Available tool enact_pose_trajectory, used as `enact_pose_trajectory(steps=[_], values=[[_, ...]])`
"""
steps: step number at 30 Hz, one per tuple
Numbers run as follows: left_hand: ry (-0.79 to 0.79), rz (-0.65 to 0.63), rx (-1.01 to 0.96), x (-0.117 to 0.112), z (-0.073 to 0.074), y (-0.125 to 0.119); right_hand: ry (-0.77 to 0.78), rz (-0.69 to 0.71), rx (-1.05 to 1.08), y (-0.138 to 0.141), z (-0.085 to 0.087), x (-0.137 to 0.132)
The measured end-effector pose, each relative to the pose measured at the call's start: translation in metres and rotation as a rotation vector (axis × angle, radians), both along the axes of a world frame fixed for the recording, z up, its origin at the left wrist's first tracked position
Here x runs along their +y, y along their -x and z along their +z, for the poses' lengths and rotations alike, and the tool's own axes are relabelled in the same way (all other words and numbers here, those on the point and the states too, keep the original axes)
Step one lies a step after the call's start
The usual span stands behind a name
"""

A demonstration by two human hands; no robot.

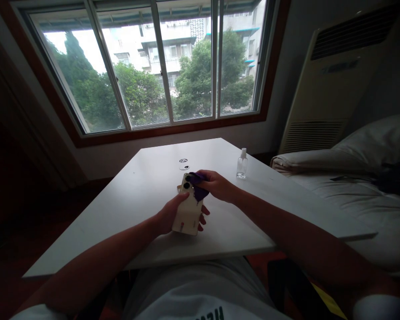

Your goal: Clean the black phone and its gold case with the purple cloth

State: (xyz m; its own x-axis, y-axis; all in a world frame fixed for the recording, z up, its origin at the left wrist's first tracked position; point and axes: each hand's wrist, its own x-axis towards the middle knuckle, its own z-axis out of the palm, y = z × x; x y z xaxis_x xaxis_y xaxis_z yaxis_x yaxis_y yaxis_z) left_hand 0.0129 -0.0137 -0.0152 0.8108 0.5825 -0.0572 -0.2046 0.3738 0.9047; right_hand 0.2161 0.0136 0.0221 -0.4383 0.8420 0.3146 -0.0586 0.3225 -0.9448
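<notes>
A pale gold smartphone [187, 214] is tilted up above the table, its back and dark round camera lenses facing me. My left hand [173, 211] is wrapped round it, thumb on the back and fingertips showing past the right edge. Between the fingers of my right hand [218, 186] is a purple cloth [200, 192], pressed against the upper back of the phone beside the lenses. The cloth covers part of the phone's top right corner. Behind the phone, a small light-coloured thing peeks out at its left edge; I cannot make out what it is.
A clear spray bottle [242, 165] stands upright on the white table [146, 178], right of my hands. Two round fittings [184, 167] sit in the tabletop beyond the phone. A bed [333, 191] is on the right, a window [166, 66] ahead, and a floor air conditioner [326, 89] at back right.
</notes>
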Motion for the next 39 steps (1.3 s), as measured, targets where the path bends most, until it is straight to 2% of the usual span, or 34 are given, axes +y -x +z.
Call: enact_pose_trajectory(steps=[8, 13, 18, 25, 31, 39], values=[[0.002, 0.005, 0.001, -0.0005, 0.0, -0.0019, 0.032, -0.057, 0.034, 0.0033, -0.0011, -0.0004], [-0.01, 0.005, 0.0, -0.0007, 0.0004, -0.0008, -0.008, 0.008, 0.0, 0.0018, -0.0021, 0.0003], [0.025, 0.013, -0.021, -0.001, 0.0005, -0.0024, 0.081, -0.086, 0.064, 0.0041, 0.0004, -0.0017], [0.013, 0.013, 0.006, 0.0, 0.0001, 0.0003, 0.004, 0.018, 0.004, 0.0013, -0.0015, -0.0009], [0.021, -0.002, -0.004, 0.001, -0.0017, -0.0019, 0.04, -0.064, 0.036, 0.0049, 0.001, -0.0024], [0.001, -0.001, -0.003, 0.0015, -0.0018, 0.0003, 0.0, 0.078, -0.001, -0.0027, -0.0045, 0.0031]])
